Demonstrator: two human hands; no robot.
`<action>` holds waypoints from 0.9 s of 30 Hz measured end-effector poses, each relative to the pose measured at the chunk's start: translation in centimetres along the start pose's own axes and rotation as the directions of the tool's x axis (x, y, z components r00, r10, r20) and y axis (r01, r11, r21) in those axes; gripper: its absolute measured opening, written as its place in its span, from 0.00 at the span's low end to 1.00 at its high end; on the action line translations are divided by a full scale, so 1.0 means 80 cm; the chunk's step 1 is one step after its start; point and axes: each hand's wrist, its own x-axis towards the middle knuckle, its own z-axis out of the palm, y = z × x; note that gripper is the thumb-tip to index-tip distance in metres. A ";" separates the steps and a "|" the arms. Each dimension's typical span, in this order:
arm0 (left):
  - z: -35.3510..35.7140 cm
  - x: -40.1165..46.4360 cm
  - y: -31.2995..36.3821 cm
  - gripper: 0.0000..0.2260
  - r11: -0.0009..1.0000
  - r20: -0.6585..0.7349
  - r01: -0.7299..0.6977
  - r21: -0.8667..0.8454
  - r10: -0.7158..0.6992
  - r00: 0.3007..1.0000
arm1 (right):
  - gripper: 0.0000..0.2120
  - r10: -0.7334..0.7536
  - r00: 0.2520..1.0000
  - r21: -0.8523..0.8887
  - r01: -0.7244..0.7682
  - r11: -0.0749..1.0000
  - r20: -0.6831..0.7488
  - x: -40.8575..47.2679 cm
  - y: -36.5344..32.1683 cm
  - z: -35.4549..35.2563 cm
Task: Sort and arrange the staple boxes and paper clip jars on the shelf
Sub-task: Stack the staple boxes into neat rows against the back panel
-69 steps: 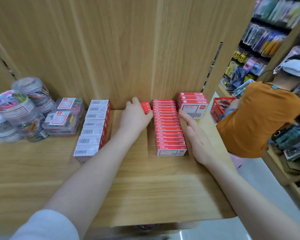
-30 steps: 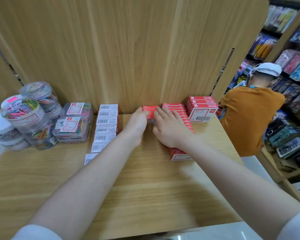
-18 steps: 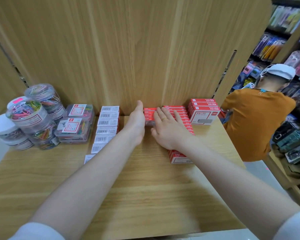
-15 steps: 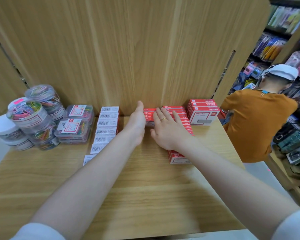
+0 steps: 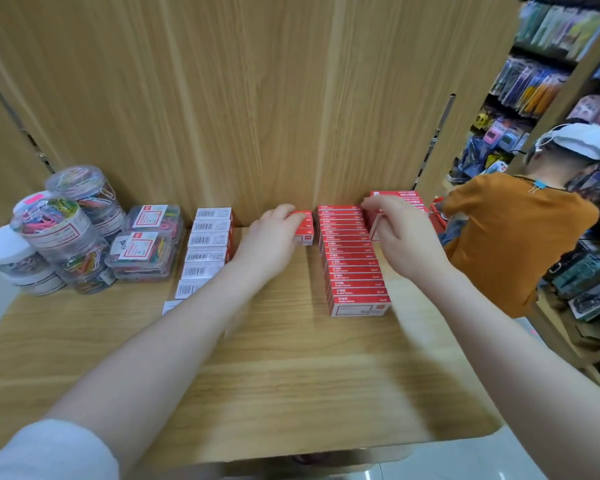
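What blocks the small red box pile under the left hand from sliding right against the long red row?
Nothing visible: only bare wooden shelf separates the small red staple box pile, held by the left hand, from the long red box row.

A: Left hand (image 5: 269, 242) covers most of the small red stack (image 5: 303, 226) at the back panel; how many boxes it holds can't be read.

B: Right hand (image 5: 404, 233) hides the front of the far-right red stack (image 5: 400, 199). Grip unclear, fingers blurred.

A: The left forearm crosses the near end of the white barcode row (image 5: 207, 251); the last boxes are partly covered.

B: Print on the long red row (image 5: 352, 265) is too small to read. The white-lidded jar (image 5: 9, 249) is half behind the clear jars (image 5: 61, 233).
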 end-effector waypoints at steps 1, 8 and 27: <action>0.003 0.002 0.000 0.22 0.997 -0.002 -0.008 0.076 0.008 1.000 | 0.15 -0.003 0.998 0.005 0.003 1.000 -0.056 -0.004 0.005 -0.003; 0.007 0.007 0.010 0.17 0.967 -0.063 0.008 0.256 0.009 0.998 | 0.29 0.257 0.952 0.136 -0.236 0.962 -0.164 -0.004 0.050 0.000; 0.001 -0.003 0.025 0.24 0.996 -0.103 0.040 0.083 -0.032 0.994 | 0.24 0.404 0.910 0.445 -0.401 0.801 0.093 0.001 0.080 0.015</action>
